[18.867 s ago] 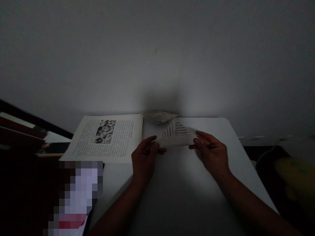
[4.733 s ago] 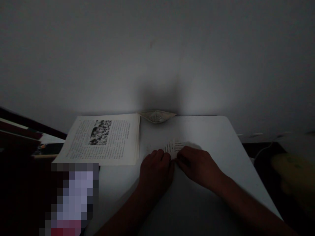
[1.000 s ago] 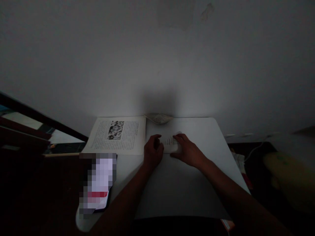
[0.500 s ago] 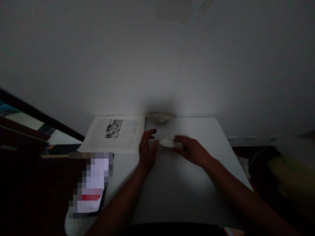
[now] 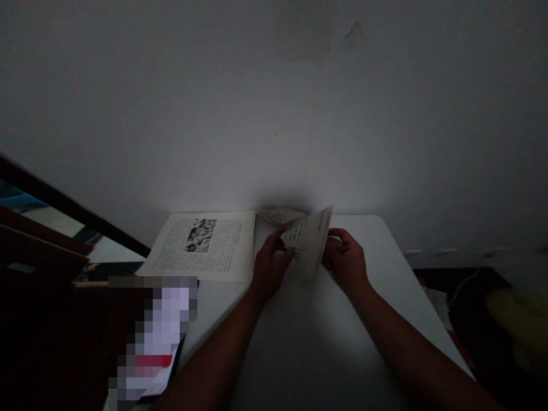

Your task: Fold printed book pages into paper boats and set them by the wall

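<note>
A folded sheet of printed paper (image 5: 309, 242) stands tilted above the table, its broad side facing me. My left hand (image 5: 270, 265) pinches its left corner between thumb and fingers. At the paper's right edge, the curled fingers of my right hand (image 5: 346, 257) are closed on it, with the fingertips partly hidden behind the sheet. Just beyond, a boat-shaped folded paper (image 5: 280, 215) rests against the wall, partly covered by the sheet.
An open printed book or stack of pages (image 5: 226, 245) lies at the back left of the white table (image 5: 299, 342). A phone (image 5: 165, 331) with a blurred screen is at the left edge. The wall (image 5: 214, 114) rises directly behind the table.
The folded paper has been lifted and turned upright, showing more of its surface. My left hand has closed on its left corner, while my right hand has shifted to its right edge.
</note>
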Motion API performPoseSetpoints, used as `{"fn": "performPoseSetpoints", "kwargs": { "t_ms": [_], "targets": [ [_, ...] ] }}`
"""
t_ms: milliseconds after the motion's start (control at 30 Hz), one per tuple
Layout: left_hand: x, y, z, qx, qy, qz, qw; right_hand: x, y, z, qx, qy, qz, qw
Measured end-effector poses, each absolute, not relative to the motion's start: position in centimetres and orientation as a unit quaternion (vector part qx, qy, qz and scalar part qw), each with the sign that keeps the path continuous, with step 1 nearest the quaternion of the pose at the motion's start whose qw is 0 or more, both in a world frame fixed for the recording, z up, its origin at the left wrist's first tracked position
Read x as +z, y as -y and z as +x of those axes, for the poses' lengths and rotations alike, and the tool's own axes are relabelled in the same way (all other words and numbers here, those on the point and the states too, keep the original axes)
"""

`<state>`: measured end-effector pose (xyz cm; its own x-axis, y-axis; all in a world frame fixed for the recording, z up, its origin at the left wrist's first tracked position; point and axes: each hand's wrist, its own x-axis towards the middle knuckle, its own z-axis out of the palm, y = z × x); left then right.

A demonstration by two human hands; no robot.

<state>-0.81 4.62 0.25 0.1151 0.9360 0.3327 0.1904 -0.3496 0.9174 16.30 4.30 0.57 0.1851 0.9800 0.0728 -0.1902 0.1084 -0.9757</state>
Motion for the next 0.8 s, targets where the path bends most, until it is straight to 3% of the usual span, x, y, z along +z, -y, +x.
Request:
{"fn": "performPoseSetpoints", "kwargs": {
  "t_ms": [200,400,600,800],
  "targets": [
    [0.5,-4.6,-0.8,0.543,-0.472,0.555,0.417,-0.9,-4.2,15.4,0.533,0.417,-0.440,0.590],
    [0.3,-5.2,-1.3,0.546,-0.475,0.516,0.458,-1.8,-3.6,15.3,0.486,0.570,-0.452,0.483],
    [-0.3,-5.5,-1.4,0.544,-0.343,0.413,0.645,-1.2,-3.7,15.7,0.671,0.486,-0.363,0.426],
    [-0.1,-5.4,-1.2,0.526,-0.355,0.417,0.651,-0.2,-3.5,16.1,0.795,0.451,-0.287,0.286]
  ]
}}
